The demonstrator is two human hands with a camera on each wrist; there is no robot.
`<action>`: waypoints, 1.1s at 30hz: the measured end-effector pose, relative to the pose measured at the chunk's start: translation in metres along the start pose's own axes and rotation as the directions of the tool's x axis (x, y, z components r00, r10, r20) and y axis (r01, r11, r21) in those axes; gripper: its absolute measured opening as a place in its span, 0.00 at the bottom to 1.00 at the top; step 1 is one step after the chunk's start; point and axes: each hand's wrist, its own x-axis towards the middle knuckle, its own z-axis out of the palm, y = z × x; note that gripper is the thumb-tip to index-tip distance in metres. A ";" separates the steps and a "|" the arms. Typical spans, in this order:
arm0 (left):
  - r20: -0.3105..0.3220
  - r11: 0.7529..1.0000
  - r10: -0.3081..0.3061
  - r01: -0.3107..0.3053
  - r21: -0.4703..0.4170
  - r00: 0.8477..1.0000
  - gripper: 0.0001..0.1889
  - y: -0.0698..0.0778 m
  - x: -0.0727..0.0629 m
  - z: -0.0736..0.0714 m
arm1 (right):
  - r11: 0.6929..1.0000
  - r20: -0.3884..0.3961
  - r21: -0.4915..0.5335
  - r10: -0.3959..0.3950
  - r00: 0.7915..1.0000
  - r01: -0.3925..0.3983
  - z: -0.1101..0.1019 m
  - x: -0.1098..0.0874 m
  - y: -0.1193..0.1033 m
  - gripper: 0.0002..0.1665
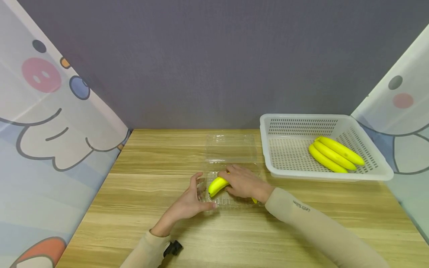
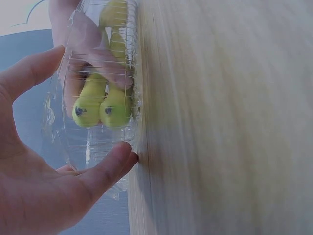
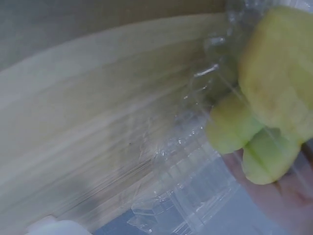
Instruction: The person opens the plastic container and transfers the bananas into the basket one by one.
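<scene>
A clear plastic clamshell box (image 1: 231, 202) lies on the table, its lid (image 1: 231, 148) folded back away from me. My left hand (image 1: 187, 203) holds the box's left end, thumb on one side and fingers on the other. Inside the box, my right hand (image 1: 244, 181) grips yellow bananas (image 1: 217, 186) from above, covering much of them. Two banana ends (image 2: 88, 111) show side by side through the wall in the left wrist view. The right wrist view is blurred, with bananas (image 3: 271, 154) close beside the clear plastic.
A white perforated basket (image 1: 328, 175) stands at the back right, with three yellow bananas (image 1: 331, 154) in its right half. A grey wall (image 1: 201, 74) rises behind the wooden table (image 1: 144, 160). Cartoon-printed panels (image 1: 67, 123) flank both sides.
</scene>
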 end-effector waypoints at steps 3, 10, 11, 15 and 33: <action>0.005 1.000 0.001 -0.001 -0.003 1.000 0.61 0.000 0.000 0.000 | 1.000 -0.008 -0.002 -0.004 1.000 0.004 0.000 0.001 0.001 0.25; -0.002 1.000 0.006 -0.006 0.002 1.000 0.62 -0.001 0.001 0.000 | 1.000 -0.006 0.010 0.000 1.000 0.000 0.001 0.001 0.002 0.25; -0.002 1.000 0.006 -0.006 0.003 1.000 0.62 -0.001 0.001 0.000 | 1.000 -0.005 0.008 -0.003 1.000 0.003 0.000 0.001 0.002 0.24; -0.004 1.000 0.007 -0.007 0.005 1.000 0.62 -0.001 0.000 0.000 | 1.000 0.002 0.002 -0.013 1.000 0.013 0.000 0.001 0.002 0.25; -0.001 1.000 0.007 -0.007 -0.008 1.000 0.61 0.000 0.000 0.000 | 1.000 0.002 0.001 -0.017 1.000 0.017 0.001 0.002 0.002 0.26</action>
